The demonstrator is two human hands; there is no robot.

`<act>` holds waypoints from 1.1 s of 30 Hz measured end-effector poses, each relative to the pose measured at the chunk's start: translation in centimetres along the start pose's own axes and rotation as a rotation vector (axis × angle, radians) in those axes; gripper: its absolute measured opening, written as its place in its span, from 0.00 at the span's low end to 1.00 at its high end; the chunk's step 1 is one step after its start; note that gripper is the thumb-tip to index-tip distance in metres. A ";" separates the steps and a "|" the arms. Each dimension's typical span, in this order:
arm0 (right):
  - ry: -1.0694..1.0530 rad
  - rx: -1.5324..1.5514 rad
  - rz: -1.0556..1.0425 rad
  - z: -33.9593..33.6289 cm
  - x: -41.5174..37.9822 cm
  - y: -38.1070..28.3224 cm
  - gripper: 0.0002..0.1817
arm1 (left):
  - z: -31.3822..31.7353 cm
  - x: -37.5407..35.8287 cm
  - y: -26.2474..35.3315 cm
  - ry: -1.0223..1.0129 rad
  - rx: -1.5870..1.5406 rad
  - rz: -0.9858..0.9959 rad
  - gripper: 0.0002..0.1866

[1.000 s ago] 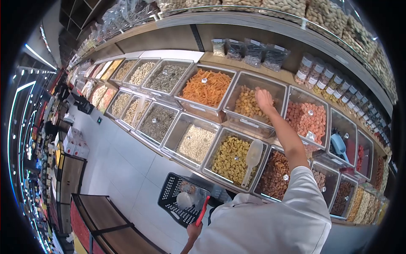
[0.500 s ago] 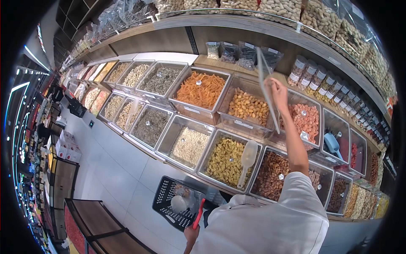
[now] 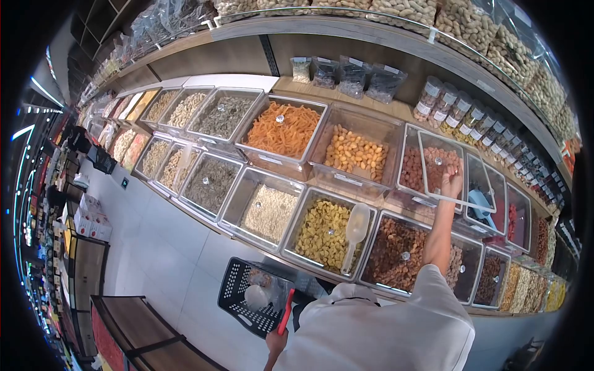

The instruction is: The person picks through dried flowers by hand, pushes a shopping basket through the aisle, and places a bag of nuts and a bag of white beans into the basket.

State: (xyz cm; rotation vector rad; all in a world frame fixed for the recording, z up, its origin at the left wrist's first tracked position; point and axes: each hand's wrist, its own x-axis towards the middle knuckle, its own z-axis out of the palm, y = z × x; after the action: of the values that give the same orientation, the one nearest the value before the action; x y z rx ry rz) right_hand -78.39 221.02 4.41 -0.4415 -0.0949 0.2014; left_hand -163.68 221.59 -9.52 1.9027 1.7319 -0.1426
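Note:
My right hand (image 3: 452, 184) grips a clear, pale-edged bin lid (image 3: 424, 166) by its top, fingers closed. The lid lies tilted over the bin of pink-red dried pieces (image 3: 427, 162) and reaches over the bin beside it, which has a blue scoop (image 3: 482, 201). To the left, the bin of yellow-orange nuts (image 3: 356, 151) stands uncovered. Low in view, my left hand (image 3: 276, 340) is wrapped round the red handle (image 3: 286, 312) of a black shopping basket (image 3: 232, 290). Filled clear bags (image 3: 258, 297) lie in the basket.
A clear scoop (image 3: 356, 232) rests on the bin of yellow-green dried pieces (image 3: 318, 238). Lidded bins continue on both sides, including orange strips (image 3: 276, 131). Behind stand bagged goods (image 3: 352, 77) and jars (image 3: 458, 114), under a shelf (image 3: 346, 28) of peanut bags. A dark-framed stand (image 3: 133, 328) is at lower left.
My right hand has moved right and down with the lid, from beside the yellow-orange nuts to over the pink-red bin. The lid has turned from upright to flatter. My left hand keeps the basket handle.

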 end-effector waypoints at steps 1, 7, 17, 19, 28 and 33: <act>-0.031 0.001 -0.027 -1.6 0.7 -0.1 0.07 | -0.2 0.0 0.1 -0.034 -0.015 -0.018 0.14; -0.009 0.088 0.009 -7.9 4.0 0.0 0.08 | 0.4 0.5 -0.8 -0.095 -0.005 -0.070 0.16; 0.217 0.041 0.076 -5.0 2.2 0.2 0.22 | 0.8 0.4 -1.1 -0.085 -0.002 -0.085 0.17; 0.216 0.100 0.073 -1.4 -2.4 -0.4 0.26 | 1.4 0.3 -1.6 -0.050 -0.003 -0.059 0.17; 0.041 0.240 0.198 -4.2 -8.2 -3.9 0.36 | 1.6 0.4 -2.0 -0.040 -0.064 -0.064 0.17; 0.072 0.206 0.219 -5.9 -8.1 -5.1 0.35 | 0.0 0.0 -0.6 -0.010 -0.079 -0.066 0.15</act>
State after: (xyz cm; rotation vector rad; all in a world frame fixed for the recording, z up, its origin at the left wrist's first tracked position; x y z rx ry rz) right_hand -84.61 212.29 0.90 -0.2531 0.0456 0.4062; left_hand -164.28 221.56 -9.71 1.7862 1.7683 -0.1068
